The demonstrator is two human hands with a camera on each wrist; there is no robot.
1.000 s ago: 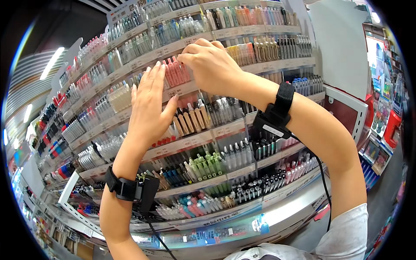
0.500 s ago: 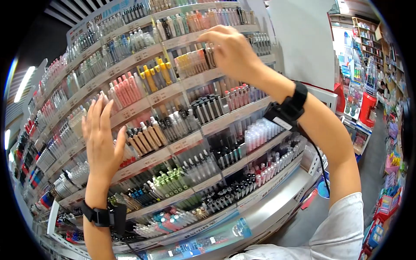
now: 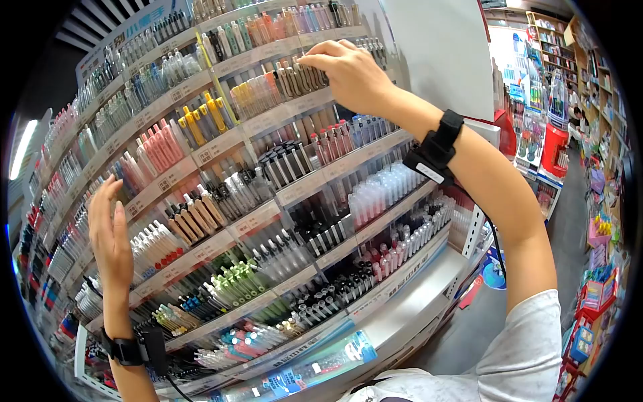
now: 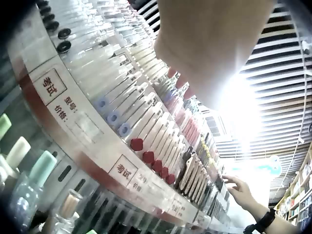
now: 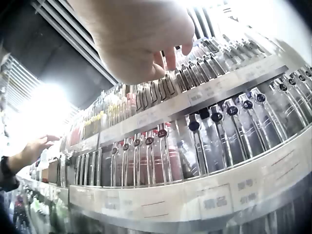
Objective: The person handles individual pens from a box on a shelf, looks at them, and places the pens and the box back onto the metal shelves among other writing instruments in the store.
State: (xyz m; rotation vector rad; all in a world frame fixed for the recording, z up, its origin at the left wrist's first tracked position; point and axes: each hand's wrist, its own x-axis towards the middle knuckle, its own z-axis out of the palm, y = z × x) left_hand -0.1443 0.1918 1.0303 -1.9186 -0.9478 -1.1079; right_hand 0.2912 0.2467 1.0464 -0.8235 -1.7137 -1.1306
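Note:
My right hand (image 3: 362,77) reaches across an upper shelf, its fingers at the tops of a row of dark brown pens (image 3: 293,79). In the right wrist view its fingertips (image 5: 169,57) hang right over the pen clips, and nothing shows gripped between them. My left hand (image 3: 110,234) is raised at the left part of the rack with fingers extended and holding nothing. Beside it are white pens with red ends (image 3: 153,246) and, higher up, pink pens (image 3: 163,146). In the left wrist view the left hand (image 4: 204,44) stands in front of the shelves.
A tiered pen rack with labelled shelf edges (image 3: 234,231) fills the front. Yellow pens (image 3: 207,115), green pens (image 3: 241,281) and pale capped pens (image 3: 382,191) stand in rows. A white end panel (image 3: 435,60) bounds the rack; an aisle (image 3: 462,328) runs at right.
The view has swung to the right. My right hand has moved right, from beside the pink pens to the brown pens. My left hand has come away from the pink pens, down and left.

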